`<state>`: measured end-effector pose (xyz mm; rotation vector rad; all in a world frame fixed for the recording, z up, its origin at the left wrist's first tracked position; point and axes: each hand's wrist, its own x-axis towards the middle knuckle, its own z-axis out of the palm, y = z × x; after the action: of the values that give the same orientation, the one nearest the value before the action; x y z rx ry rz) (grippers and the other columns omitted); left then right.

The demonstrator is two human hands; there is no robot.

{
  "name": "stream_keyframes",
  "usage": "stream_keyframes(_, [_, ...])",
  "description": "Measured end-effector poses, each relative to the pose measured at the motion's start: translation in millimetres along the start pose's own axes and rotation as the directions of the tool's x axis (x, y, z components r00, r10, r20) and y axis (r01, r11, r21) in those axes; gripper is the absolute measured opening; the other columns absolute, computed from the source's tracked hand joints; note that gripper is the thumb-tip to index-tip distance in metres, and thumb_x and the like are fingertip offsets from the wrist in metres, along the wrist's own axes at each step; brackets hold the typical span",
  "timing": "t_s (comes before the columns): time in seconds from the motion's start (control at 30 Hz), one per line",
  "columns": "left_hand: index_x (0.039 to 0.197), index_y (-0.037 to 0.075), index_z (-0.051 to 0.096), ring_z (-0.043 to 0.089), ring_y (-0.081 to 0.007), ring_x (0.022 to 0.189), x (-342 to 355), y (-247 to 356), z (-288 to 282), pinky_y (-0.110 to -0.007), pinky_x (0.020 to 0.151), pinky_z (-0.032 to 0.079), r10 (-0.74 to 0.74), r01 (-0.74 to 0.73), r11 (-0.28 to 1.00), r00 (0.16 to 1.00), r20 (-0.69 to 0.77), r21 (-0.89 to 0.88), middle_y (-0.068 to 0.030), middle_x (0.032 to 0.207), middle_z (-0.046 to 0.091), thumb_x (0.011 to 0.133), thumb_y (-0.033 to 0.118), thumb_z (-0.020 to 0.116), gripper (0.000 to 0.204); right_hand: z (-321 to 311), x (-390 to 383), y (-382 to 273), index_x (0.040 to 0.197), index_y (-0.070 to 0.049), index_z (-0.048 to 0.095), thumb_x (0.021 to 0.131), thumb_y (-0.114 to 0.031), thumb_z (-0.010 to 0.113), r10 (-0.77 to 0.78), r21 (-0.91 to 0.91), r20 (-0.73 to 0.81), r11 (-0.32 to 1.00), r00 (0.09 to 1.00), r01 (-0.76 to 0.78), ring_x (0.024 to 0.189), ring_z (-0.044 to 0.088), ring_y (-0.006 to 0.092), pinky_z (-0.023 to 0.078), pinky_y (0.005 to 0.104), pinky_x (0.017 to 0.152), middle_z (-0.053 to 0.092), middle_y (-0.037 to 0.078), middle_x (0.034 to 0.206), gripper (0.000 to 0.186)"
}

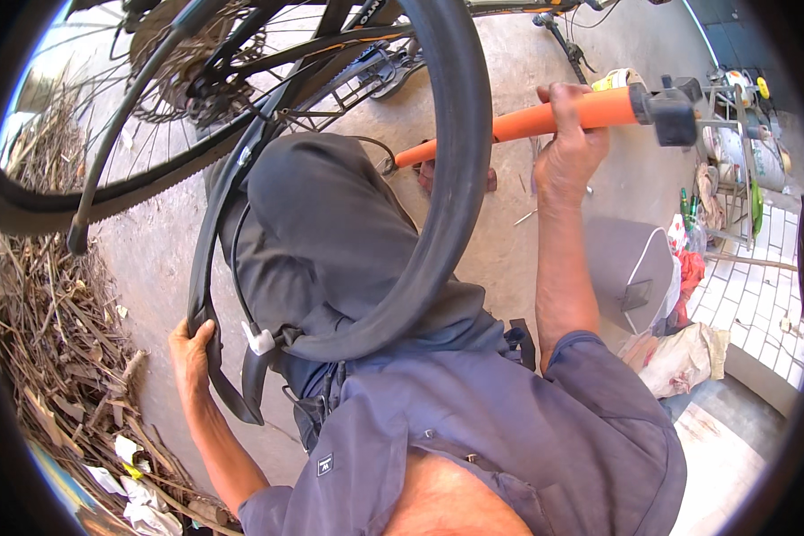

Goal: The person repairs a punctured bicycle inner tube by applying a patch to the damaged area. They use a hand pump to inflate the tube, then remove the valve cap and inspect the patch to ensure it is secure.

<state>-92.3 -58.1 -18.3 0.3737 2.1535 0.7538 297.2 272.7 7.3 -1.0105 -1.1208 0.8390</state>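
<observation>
A black inner tube [463,134] loops across my lap, plump along its right side and flatter on the left. My left hand [191,355] is closed round that flatter part, low at the left. My right hand [569,147] wraps the orange barrel of a bicycle pump [518,123], which lies slanted over the floor with its black end at the right. A thin black hose [238,259] runs down to a white pump head [259,340] at the tube's lower end; the valve itself cannot be made out. My bent knee [308,188] is inside the loop.
A bicycle wheel [152,192] with chain and sprockets stands upper left, its kickstand [82,228] pointing down. Dry sticks [58,313] lie piled at the left. On the right are a grey box [625,263], a crumpled sack [679,362] and a metal rack [743,152].
</observation>
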Motion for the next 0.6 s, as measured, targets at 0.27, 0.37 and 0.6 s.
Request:
stream_keyframes(0.27, [0.08,0.005,0.06,0.046,-0.0062,0.045,1.6,-11.2,-1.8,-0.022,0.041,0.035,0.083,-0.077,0.986,0.996,0.036,-0.146,0.0022,0.058,0.053,0.081,0.011,0.066,0.009,38.7,-13.9,-68.2,0.091,0.0,0.055,0.079,0.002,0.069,-0.071,0.078,0.127,0.995,0.989,0.062,0.068,0.063,0.0171,0.055,0.0288,0.062,0.059,0.006,0.077,0.018])
stream_keyframes(0.37, [0.08,0.005,0.06,0.046,-0.0062,0.045,3.0,-8.3,-1.3,-0.022,0.04,0.034,0.094,-0.083,0.984,0.993,0.068,-0.157,0.0025,0.058,0.053,0.081,0.011,0.065,0.008,45.3,-17.0,-77.4,0.086,-0.001,0.053,0.08,0.0,0.07,-0.142,0.12,0.142,0.985,0.98,0.126,0.064,0.062,0.0151,0.055,0.0287,0.061,0.056,0.004,0.074,0.017])
stream_keyframes(0.6, [0.08,0.004,0.06,0.046,-0.0059,0.047,2.3,-8.2,-4.6,-0.022,0.043,0.034,0.103,-0.091,0.985,0.991,0.08,-0.144,0.002,0.06,0.053,0.081,0.011,0.064,0.008,27.2,10.2,-176.2,0.085,-0.002,0.061,0.08,-0.004,0.064,-0.255,0.3,0.195,0.935,0.947,0.19,0.06,0.059,0.0205,0.053,0.0364,0.062,0.057,0.007,0.067,0.006])
